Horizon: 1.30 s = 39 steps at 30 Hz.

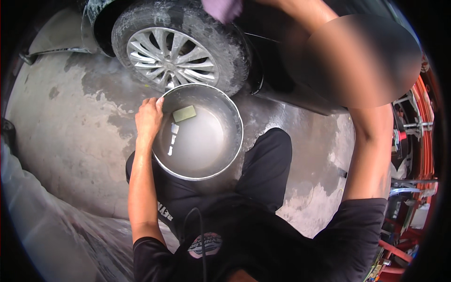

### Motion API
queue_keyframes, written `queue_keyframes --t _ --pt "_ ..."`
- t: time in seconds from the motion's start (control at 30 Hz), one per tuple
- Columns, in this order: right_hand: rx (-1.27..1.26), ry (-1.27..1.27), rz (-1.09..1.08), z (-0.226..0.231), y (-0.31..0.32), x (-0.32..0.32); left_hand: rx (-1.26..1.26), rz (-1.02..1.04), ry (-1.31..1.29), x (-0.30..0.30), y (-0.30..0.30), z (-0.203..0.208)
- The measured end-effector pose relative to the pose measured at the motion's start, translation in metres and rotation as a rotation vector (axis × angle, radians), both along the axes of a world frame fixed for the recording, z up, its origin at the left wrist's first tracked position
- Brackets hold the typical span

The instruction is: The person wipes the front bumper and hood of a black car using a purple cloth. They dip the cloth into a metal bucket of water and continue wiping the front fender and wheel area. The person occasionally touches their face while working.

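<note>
Head view: the two hands are well apart. The left hand [149, 114], bare, is clamped on the rim of a dark grey, round, deep bucket [232, 122] with a pale edge; the bucket lies just right of this hand, and whether its base rests on the grey concrete floor [61, 98] cannot be told. The bare right arm [369, 164] passes through a blurred patch and leaves by the upper edge; the right hand is out of sight and its state cannot be told, though a lilac, soft-looking cloth [223, 9] shows near where the arm leads. Right of the left hand, inside the bucket, are a pale olive, rectangular block [184, 113], probably sponge, and apparently cloudy liquid [199, 143]. Beyond that hand stands a silver, many-spoked metal wheel [171, 58] in a dusty black rubber tyre [235, 61]. Handling, as judged: the bucket wall is likely stiff, with liquid weighting the base and sloshing if tilted; a wet rim may slip. The rim suits a firm hold, with its opposite side best for a second; the block is probably light, yielding and best pinched across its short sides
</note>
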State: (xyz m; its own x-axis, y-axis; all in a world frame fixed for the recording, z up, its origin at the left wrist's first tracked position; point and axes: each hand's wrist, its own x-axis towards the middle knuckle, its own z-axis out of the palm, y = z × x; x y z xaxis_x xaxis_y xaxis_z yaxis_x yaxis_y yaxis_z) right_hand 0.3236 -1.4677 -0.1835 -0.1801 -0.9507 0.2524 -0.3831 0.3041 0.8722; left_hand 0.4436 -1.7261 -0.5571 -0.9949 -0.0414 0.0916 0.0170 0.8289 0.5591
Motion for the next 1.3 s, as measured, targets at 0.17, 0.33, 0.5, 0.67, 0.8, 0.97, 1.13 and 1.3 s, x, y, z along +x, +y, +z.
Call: queue_keyframes --t 0.17,0.33,0.5,0.67,0.8,0.97,1.13,1.3 --pt "0.03 -0.04 -0.096 -0.016 0.021 0.019 0.043 0.017 -0.009 0.003 -0.003 0.002" --pt "-0.042 -0.21 -0.201 -0.091 0.117 0.078 0.054 0.007 0.038 0.006 -0.009 0.002" --pt "0.198 -0.423 -0.33 -0.185 0.213 0.131 0.089 0.014 -0.02 0.006 -0.007 0.004" --pt "0.438 -0.484 -0.501 -0.204 0.235 0.153 0.163 0.013 0.006 0.005 -0.009 0.001" --pt "0.232 -0.434 -0.351 -0.136 0.171 0.114 0.179 -0.003 -0.024 0.003 -0.009 -0.004" --pt "0.079 -0.186 -0.028 -0.046 0.008 0.04 0.165 0.042 -0.077 0.008 -0.023 0.002" --pt "-0.04 -0.247 -0.154 -0.088 0.05 0.035 0.189 0.041 -0.08 0.009 -0.024 0.002" --pt "0.316 -0.428 -0.399 -0.179 0.177 0.116 0.228 0.008 -0.039 0.003 -0.013 -0.002"
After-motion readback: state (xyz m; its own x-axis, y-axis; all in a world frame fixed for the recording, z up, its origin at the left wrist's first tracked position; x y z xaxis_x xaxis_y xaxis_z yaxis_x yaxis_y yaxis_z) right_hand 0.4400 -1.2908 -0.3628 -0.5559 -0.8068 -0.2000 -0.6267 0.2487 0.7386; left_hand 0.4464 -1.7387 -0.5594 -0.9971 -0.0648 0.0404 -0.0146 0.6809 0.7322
